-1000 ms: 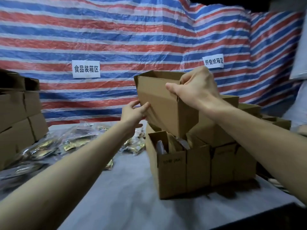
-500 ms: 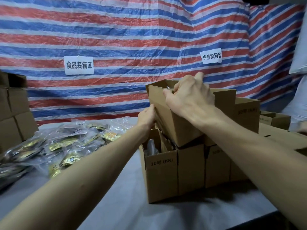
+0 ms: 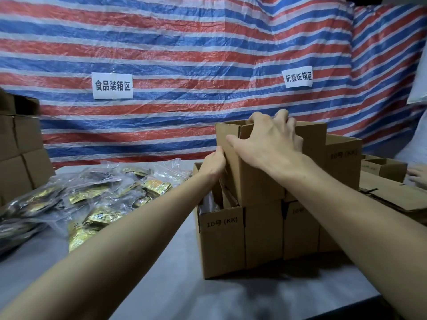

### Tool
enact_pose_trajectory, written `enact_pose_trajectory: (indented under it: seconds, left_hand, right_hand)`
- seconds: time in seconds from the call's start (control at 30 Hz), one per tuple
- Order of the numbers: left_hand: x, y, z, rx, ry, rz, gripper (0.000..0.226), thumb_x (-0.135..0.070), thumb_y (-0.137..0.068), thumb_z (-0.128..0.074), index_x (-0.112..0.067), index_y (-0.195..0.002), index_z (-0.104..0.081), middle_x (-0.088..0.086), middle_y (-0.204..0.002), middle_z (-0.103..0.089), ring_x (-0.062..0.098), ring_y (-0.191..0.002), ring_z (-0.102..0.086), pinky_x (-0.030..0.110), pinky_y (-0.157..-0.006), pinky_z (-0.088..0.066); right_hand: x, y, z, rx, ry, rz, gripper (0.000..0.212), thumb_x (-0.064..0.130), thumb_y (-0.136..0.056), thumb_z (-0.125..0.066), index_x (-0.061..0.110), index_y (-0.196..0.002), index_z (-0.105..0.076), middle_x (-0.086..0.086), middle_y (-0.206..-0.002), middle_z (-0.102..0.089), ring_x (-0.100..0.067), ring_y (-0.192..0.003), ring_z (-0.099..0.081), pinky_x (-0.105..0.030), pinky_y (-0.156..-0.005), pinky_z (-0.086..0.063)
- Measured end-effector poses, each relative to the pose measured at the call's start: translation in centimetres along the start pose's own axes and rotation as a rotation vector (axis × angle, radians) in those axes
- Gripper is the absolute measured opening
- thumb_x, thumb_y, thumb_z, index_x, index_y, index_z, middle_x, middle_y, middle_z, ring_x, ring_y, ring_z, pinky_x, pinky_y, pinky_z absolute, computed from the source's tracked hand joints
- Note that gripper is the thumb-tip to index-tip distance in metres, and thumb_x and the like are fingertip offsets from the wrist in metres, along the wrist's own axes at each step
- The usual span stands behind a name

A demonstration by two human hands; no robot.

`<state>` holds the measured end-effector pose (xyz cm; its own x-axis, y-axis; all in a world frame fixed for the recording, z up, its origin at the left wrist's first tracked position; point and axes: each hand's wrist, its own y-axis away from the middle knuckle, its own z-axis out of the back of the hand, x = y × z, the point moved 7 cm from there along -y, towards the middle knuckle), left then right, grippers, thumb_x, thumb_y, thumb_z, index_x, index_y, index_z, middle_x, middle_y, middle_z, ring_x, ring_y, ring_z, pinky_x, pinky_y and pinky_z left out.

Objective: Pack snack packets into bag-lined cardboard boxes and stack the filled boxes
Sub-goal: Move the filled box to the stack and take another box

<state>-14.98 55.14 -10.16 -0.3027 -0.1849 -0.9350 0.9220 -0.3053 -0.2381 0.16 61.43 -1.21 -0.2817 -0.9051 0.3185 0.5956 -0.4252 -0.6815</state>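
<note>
You're on the stacking step here: the upper box [image 3: 254,181] is sitting on top of the lower boxes [image 3: 300,234] at the right side of the bench [image 3: 161,292], and both your hands are on it. Your right hand [image 3: 272,144] is gripping the open top rim, fingers [image 3: 283,115] curling over the edge and into the box, thumb lying across the near face. Your left hand [image 3: 213,166] is pressing against the near-left corner. Its fingers are tucked out of view, so I cannot tell whether they're clasping the cardboard or only steadying it.

The front box [image 3: 221,241] below is standing open, its clear bag lining [image 3: 208,203] showing just beside your left wrist. The snack packets [image 3: 99,204] are lying in a loose heap on the left of the bench, well apart from both hands.

By my reading the upper box isn't squared up yet — it's looking a touch skewed against the row beneath. The next move is calling for a small nudge to line up the edges and seat the base flat, clear of that lining, before you're letting go
</note>
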Motion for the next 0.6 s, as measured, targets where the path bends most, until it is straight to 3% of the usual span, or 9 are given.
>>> enact_pose_trajectory:
  seconds: [0.13, 0.27, 0.37, 0.5, 0.6]
  left_hand:
    - [-0.2, 0.5, 0.7, -0.013, -0.029, -0.047, 0.051, -0.041, -0.111, -0.025, -0.01, -0.14, -0.053, 0.011, -0.135, -0.061, 0.023, -0.121, -0.058, 0.039, -0.11, -0.043]
    - [-0.7, 2.1, 1.9, 0.009, -0.054, -0.146, 0.046, -0.04, -0.109, -0.038, -0.01, -0.141, -0.054, 0.006, -0.136, -0.059, 0.017, -0.116, -0.055, 0.034, -0.102, -0.043]
    - [-1.3, 3.3, 3.1, 0.04, -0.067, -0.207, 0.041, -0.032, -0.105, -0.05, -0.008, -0.137, -0.058, 0.011, -0.132, -0.064, 0.022, -0.118, -0.061, 0.043, -0.107, -0.049]
    - [-2.5, 5.8, 6.8, -0.031, -0.286, -0.38, 0.03, -0.037, -0.097, -0.061, -0.014, -0.114, -0.069, 0.002, -0.101, -0.073, 0.015, -0.09, -0.07, 0.037, -0.082, -0.059]
    - [-2.1, 7.6, 10.8, -0.119, -0.461, -0.459, 0.026, -0.034, -0.098, -0.06, -0.015, -0.086, -0.073, -0.007, -0.073, -0.068, 0.001, -0.063, -0.06, 0.022, -0.058, -0.046]
  right_hand:
    - [0.1, 0.4, 0.5, -0.035, 0.039, 0.063, 0.065, 0.063, -0.084, -0.064, 0.024, -0.134, -0.052, -0.017, -0.143, -0.042, -0.036, -0.134, -0.037, -0.048, -0.103, -0.041]
    - [1.5, 1.1, 1.7, -0.156, 0.06, 0.192, 0.056, 0.054, -0.083, -0.069, 0.022, -0.127, -0.059, -0.016, -0.14, -0.046, -0.035, -0.134, -0.035, -0.047, -0.107, -0.033]
    - [3.0, 1.6, 1.8, -0.161, 0.019, 0.252, 0.047, 0.046, -0.083, -0.07, 0.021, -0.122, -0.062, -0.014, -0.136, -0.049, -0.034, -0.132, -0.036, -0.046, -0.105, -0.033]
    - [5.8, 2.5, 1.6, -0.181, -0.158, 0.333, 0.035, 0.036, -0.083, -0.071, 0.019, -0.112, -0.06, -0.01, -0.128, -0.054, -0.029, -0.127, -0.04, -0.043, -0.103, -0.036]
    - [8.8, 3.9, 1.1, -0.187, -0.36, 0.397, 0.023, 0.026, -0.083, -0.07, 0.022, -0.098, -0.053, -0.003, -0.112, -0.053, -0.022, -0.114, -0.045, -0.038, -0.095, -0.039]
